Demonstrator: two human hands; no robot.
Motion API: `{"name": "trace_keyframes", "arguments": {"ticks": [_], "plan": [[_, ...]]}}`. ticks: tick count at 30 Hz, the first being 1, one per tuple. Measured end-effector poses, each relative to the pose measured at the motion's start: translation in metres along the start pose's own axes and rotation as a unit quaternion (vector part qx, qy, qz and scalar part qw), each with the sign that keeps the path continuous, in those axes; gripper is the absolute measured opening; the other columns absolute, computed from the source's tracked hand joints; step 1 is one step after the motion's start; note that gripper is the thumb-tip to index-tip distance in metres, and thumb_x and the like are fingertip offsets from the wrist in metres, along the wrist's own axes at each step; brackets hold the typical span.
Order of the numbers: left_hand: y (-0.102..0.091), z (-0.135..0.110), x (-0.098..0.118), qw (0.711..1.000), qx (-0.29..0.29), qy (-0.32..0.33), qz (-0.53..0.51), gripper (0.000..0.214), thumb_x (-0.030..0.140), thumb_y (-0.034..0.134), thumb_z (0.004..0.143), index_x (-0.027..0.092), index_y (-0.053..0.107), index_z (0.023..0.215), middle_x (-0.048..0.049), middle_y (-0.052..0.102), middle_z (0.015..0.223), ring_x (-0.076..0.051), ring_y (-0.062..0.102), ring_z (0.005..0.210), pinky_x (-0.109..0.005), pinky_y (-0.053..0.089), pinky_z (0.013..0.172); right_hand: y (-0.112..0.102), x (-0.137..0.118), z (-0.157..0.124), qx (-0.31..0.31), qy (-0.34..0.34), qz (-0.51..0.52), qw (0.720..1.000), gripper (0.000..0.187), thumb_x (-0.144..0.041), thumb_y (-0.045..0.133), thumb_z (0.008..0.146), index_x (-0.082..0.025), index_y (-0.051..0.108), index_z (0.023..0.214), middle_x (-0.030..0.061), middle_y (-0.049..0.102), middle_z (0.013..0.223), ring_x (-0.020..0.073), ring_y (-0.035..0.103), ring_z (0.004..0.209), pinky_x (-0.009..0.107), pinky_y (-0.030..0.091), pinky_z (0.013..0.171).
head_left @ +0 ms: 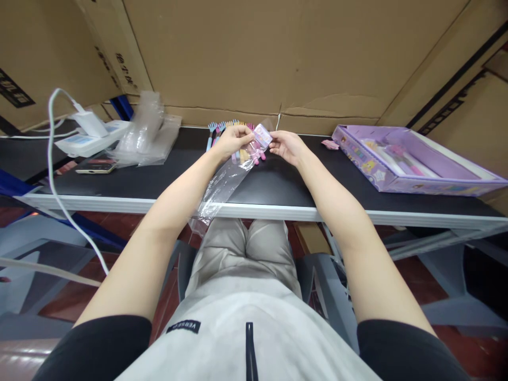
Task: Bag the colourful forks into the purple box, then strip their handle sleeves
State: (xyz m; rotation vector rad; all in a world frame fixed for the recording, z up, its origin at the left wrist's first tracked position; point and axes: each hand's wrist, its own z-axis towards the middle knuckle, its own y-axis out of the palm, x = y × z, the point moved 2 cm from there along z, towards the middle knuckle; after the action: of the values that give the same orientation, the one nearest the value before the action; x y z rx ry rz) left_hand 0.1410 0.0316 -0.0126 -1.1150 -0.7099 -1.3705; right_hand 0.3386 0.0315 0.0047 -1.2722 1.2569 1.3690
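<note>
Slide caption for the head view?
Left hand and right hand handling a purple card and clear bag at a black table.

- Black patch (183, 326) on the pale grey garment (222, 338): "VERS", upside down, remainder blurred.
- Left cardboard panel (59, 47): Chinese characters, unclear.
- Purple card (262, 135), purple box (428, 186): lettering illegible.

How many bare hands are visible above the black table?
2. The left bare hand is at the left edge of the small purple printed card; the right bare hand is at its right edge. No other hand shows.
</note>
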Motion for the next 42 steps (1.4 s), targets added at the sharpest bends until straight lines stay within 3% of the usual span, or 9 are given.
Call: {"name": "trace_keyframes", "arguments": {"ticks": [8,13,17,23,29,33,37,42], "plan": [[-0.002,0.006,-0.011,1.0,-0.026,-0.016,0.005,0.039,0.039,0.096,0.094,0.022,0.063,0.082,0.0006,0.069,0.067,-0.018,0.074,0.066,-0.031,0.063,0.074,-0.02,-0.006,-0.002,-0.048,-0.008,-0.068,0.996,0.028,-0.01,0.092,0.093,-0.018,0.067,0.082,-0.0025,0.069,0.068,0.0091,0.066,0.06,0.019,0.056,0.062],[-0.001,0.001,-0.008,0.998,-0.038,-0.035,0.019,0.036,0.035,0.093,0.096,0.021,0.065,0.078,-0.0008,0.071,0.062,-0.017,0.071,0.061,-0.03,0.064,0.068,-0.024,-0.005,-0.002,-0.049,-0.025,-0.114,0.992,0.024,-0.004,0.091,0.087,-0.015,0.072,0.077,0.0037,0.076,0.073,0.0108,0.067,0.064,0.019,0.053,0.058],[0.0,-0.002,-0.007,0.997,-0.045,-0.053,0.022,0.029,0.029,0.088,0.098,0.021,0.067,0.078,-0.0023,0.071,0.062,-0.019,0.073,0.064,-0.033,0.066,0.07,-0.02,-0.001,0.004,-0.015,-0.054,-0.116,0.992,0.026,0.0,0.081,0.088,-0.017,0.069,0.074,0.0017,0.074,0.071,0.0104,0.066,0.065,0.018,0.052,0.058],[-0.002,0.005,-0.014,0.997,-0.001,-0.067,0.025,0.024,0.019,0.081,0.097,0.02,0.068,0.076,-0.0012,0.07,0.063,-0.017,0.07,0.062,-0.034,0.066,0.075,-0.028,0.0,0.02,0.101,-0.055,-0.07,0.991,0.028,-0.005,0.069,0.1,-0.021,0.058,0.08,-0.002,0.069,0.071,0.0088,0.069,0.063,0.016,0.055,0.062],[-0.004,0.006,-0.007,0.993,0.088,-0.082,0.02,0.031,0.009,0.075,0.099,0.019,0.064,0.072,0.0004,0.067,0.067,-0.01,0.058,0.059,-0.024,0.052,0.07,-0.053,-0.003,0.04,0.209,-0.111,0.011,0.972,0.021,-0.03,0.072,0.108,-0.025,0.054,0.1,-0.0039,0.071,0.079,0.0157,0.086,0.076,0.016,0.062,0.062],[-0.005,0.007,-0.007,0.987,0.13,-0.093,0.004,0.028,0.002,0.068,0.098,0.019,0.062,0.078,0.0015,0.065,0.068,-0.009,0.051,0.058,-0.022,0.044,0.064,-0.065,0.0,0.048,0.23,-0.105,0.021,0.967,0.022,-0.031,0.074,0.107,-0.027,0.053,0.105,-0.0018,0.074,0.083,0.0191,0.088,0.081,0.022,0.069,0.065],[-0.011,0.015,-0.02,0.984,0.153,-0.095,-0.006,0.021,0.0,0.067,0.093,0.021,0.066,0.094,0.0003,0.066,0.074,-0.014,0.059,0.065,-0.027,0.05,0.072,-0.068,0.003,0.05,0.24,-0.095,0.014,0.966,0.019,-0.033,0.072,0.108,-0.027,0.053,0.11,0.0011,0.078,0.085,0.02,0.088,0.083,0.026,0.071,0.068],[-0.019,0.022,-0.037,0.979,0.179,-0.097,-0.001,0.044,0.003,0.075,0.084,0.024,0.069,0.122,-0.0026,0.071,0.087,-0.024,0.076,0.088,-0.038,0.062,0.085,-0.068,0.004,0.05,0.23,-0.1,0.005,0.968,0.024,-0.033,0.077,0.103,-0.027,0.056,0.112,0.0012,0.078,0.084,0.0204,0.086,0.08,0.031,0.074,0.069]]}}
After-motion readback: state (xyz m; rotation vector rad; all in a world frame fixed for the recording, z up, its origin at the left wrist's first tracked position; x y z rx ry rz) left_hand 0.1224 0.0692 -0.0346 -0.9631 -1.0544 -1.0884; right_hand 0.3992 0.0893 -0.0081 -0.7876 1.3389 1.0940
